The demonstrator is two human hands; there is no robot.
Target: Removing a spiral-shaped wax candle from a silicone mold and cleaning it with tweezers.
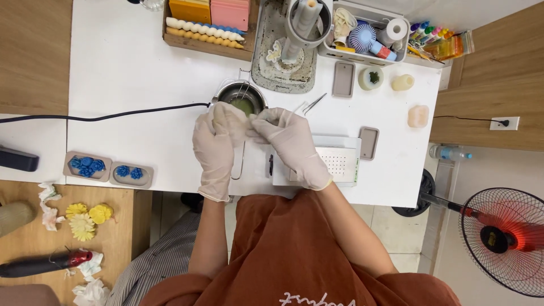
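1. While both of your gloved hands meet above the white table [130, 73], your left hand [218, 141] and your right hand [292, 144] pinch one small pale piece [252, 118] between their fingertips; both are closed on it, and it sits just in front of the metal pot [243, 97].
2. Directly behind your hands stands that pot, with greenish liquid inside, and a black cable [113, 116] runs from its left side across the table.
3. Under your right wrist lies a white box [337, 161] with a dotted panel, and metal tweezers [310, 103] lie just beside your right fingertips.
4. Count the grey moulds: two hold blue flower shapes at the left edge [86, 165] [130, 174], and two more lie bare on the right [343, 79] [369, 143].
5. Farther back, a wooden tray [207, 46] holds two long beaded sticks and two flat blocks, one orange and one pink.
6. At the back right, a grey bin [362, 54] holds mixed supplies, and a row of coloured markers [433, 39] lies beside it.
7. Off the table, three yellow flowers [88, 218] lie on the wooden surface to your left, and one red fan [501, 241] stands on the floor to your right.
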